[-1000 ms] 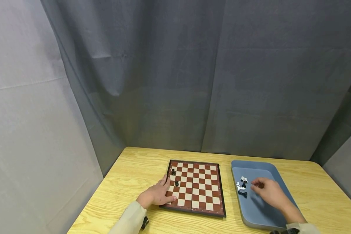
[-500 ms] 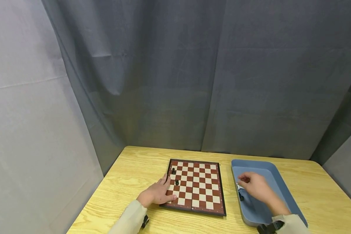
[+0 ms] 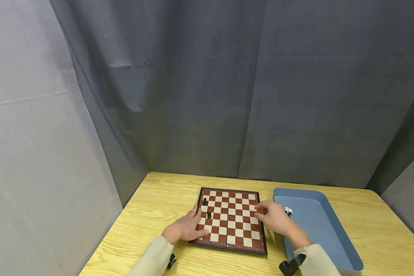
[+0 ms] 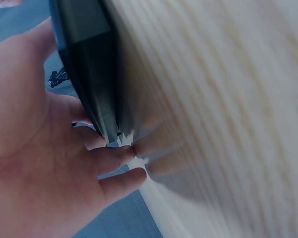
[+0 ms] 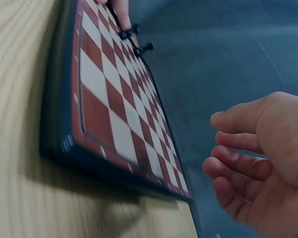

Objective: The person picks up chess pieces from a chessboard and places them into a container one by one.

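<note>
A folding chessboard (image 3: 239,220) with red and cream squares lies on the wooden table. Two black chess pieces, one a black pawn-like piece (image 3: 205,201), the other a small black piece (image 3: 209,215), stand near its left side. My left hand (image 3: 184,229) rests on the board's left edge, fingers spread and thumb over the near corner. In the left wrist view, fingers (image 4: 121,186) lie along the board's dark side. My right hand (image 3: 274,219) is over the board's right edge. Its fingers (image 5: 238,116) are loosely bent, with nothing visible between them in the right wrist view.
A blue-grey tray (image 3: 326,230) stands to the right of the board, partly behind my right forearm. A white chess piece (image 3: 288,211) shows at the tray's left side. Grey curtains (image 3: 200,96) hang behind the table.
My right hand has moved left from inside the tray to the board's right edge, its forearm now covering some tray pieces. My left hand has stayed on the board.
</note>
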Tool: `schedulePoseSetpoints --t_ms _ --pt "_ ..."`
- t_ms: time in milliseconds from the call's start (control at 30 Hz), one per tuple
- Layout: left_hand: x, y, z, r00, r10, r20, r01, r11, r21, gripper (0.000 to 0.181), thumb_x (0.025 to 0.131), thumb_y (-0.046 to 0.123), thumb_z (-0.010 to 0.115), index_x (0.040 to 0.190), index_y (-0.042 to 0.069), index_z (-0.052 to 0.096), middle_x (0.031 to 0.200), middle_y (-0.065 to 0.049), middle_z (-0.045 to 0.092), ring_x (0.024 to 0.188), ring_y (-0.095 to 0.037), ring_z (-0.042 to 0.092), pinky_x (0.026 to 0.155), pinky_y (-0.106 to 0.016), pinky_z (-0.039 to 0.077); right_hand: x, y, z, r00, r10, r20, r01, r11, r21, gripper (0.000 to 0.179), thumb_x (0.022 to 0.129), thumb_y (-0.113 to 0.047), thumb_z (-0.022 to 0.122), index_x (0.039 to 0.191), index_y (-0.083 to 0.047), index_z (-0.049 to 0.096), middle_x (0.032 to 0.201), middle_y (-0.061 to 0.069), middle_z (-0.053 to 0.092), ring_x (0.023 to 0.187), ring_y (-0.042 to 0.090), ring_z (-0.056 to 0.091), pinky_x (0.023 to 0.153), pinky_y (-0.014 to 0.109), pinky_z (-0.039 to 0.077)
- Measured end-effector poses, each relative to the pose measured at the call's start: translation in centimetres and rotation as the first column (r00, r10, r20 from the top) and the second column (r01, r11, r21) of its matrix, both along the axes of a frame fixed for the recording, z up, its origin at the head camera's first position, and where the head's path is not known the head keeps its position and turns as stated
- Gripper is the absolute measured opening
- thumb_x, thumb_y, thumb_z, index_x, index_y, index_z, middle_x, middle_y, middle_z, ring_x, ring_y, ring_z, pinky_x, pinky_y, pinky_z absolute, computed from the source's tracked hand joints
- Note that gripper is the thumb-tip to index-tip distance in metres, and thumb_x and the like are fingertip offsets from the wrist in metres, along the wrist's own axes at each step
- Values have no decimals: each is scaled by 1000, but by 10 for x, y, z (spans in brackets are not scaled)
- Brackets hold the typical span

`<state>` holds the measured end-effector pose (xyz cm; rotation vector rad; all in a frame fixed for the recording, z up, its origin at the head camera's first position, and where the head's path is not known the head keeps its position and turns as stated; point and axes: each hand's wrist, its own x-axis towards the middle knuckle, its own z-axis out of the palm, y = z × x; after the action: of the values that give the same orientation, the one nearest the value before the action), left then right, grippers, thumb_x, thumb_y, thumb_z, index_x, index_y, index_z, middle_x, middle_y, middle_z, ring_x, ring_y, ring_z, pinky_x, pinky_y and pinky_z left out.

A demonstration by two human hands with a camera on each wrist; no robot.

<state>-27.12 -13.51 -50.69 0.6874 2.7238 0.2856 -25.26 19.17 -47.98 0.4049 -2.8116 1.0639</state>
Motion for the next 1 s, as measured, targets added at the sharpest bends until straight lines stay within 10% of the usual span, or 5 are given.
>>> schedulePoseSetpoints --t_ms 1000 --pt "2 2 -4 999 38 -1 -38 999 -7 90 90 65 43 152 5 17 157 -15 6 140 -31 21 103 -46 35 -10 -97 -28 971 221 92 -217 975 -52 25 88 -18 69 108 -3 67 93 2 59 79 14 54 65 31 47"
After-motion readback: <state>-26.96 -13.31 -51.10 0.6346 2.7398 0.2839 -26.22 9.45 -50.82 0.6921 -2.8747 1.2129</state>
